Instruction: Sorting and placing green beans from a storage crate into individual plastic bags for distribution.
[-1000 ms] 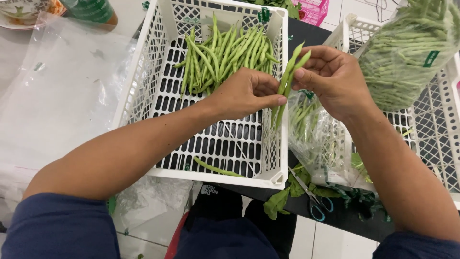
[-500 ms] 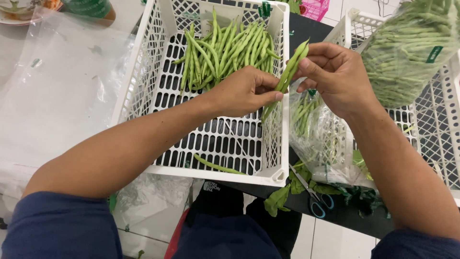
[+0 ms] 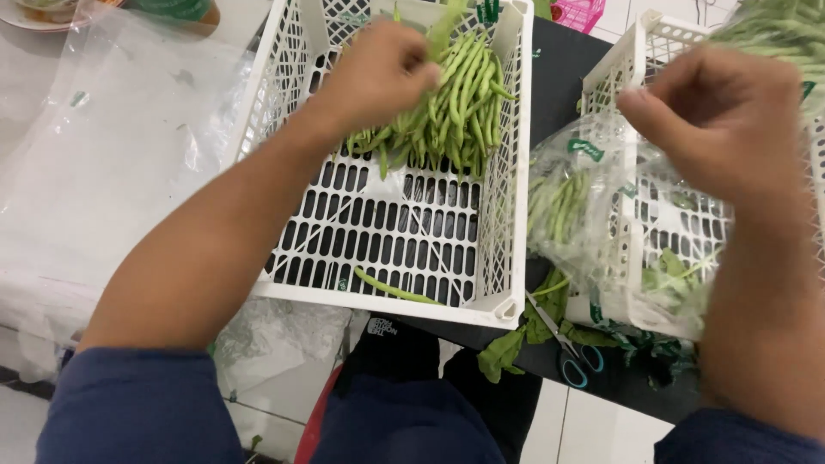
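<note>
Two hands work apart: the left hand (image 3: 378, 73), fingers pinched on a few green beans, hovers over the bean pile (image 3: 447, 103) in the white crate (image 3: 507, 172), while the right hand (image 3: 722, 120) is curled empty, further off.

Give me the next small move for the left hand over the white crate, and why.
Probably open the left hand and let its green beans drop onto the pile of beans. The hand is closed on them right above that pile at the far end of the white crate. The right hand looks empty, above the clear bag.
</note>
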